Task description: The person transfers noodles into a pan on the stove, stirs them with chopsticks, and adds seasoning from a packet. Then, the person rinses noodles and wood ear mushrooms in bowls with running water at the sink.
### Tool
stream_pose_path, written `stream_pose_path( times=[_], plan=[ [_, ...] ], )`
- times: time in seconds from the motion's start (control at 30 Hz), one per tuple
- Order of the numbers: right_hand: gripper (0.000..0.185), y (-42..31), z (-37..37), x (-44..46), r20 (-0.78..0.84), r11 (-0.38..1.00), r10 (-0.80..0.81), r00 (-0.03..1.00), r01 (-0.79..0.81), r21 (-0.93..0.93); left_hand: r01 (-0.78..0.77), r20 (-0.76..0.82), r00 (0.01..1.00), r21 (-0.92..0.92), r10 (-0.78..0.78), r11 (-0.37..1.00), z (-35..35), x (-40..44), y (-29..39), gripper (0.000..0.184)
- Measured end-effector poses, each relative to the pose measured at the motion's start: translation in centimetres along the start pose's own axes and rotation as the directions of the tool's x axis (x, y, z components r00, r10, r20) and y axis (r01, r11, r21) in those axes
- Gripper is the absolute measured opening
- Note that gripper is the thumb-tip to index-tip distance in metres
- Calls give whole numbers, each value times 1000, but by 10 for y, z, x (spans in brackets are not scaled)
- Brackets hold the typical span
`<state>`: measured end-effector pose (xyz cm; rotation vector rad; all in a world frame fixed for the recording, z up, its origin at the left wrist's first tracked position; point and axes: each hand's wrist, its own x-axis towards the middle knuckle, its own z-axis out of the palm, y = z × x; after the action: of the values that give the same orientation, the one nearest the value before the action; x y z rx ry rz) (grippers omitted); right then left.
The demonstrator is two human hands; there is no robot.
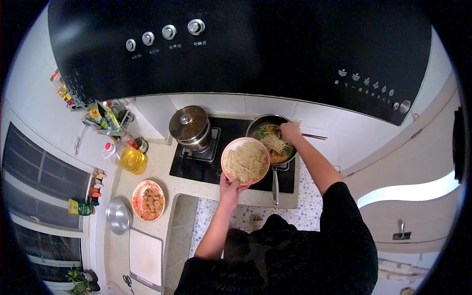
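Note:
My left hand (232, 188) grips the near rim of a pink-edged bowl (225, 151) from below left. Pale thin noodles or shreds (246, 161) fill the bowl, which is held at the left edge of the frying pan (250, 129). The pan sits on the right burner, its handle toward me, with greens and pale strands (275, 146) inside. Over the pan's upper right side is my right hand (291, 132), fingers closed. Brown chopsticks (314, 136) stick out to the right from behind that hand; their tips are hidden.
A lidded pot (189, 127) stands on the left burner of the black hob (184, 167). Left on the counter are an oil bottle (132, 160), a plate (134, 199) of brown pieces, a metal bowl (119, 216), a cutting board (146, 255) and scissors (128, 281). The range hood (275, 54) overhangs the hob.

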<state>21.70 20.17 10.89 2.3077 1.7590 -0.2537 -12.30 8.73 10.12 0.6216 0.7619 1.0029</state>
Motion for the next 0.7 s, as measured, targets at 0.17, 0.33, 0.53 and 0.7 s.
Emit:
stream_pose_path(
  times=[0.17,0.33,0.53,0.7],
  plan=[
    [27,-2,6,-11,-144,998,-25,989,33,60,20,-41,999,0,-20,1000,-3,-2,-2,50],
    [23,1,13,-5,-131,984,-106,986,123,132,19,-34,999,11,-19,1000,-6,-4,-4,50],
    [27,-4,7,-9,-127,984,-23,992,45,170,11,-10,1000,22,-11,1000,-4,-10,0,48],
    [28,2,26,2,6,987,-139,990,138,84,-16,-25,1000,15,16,1000,-8,-13,1,47]
  ],
)
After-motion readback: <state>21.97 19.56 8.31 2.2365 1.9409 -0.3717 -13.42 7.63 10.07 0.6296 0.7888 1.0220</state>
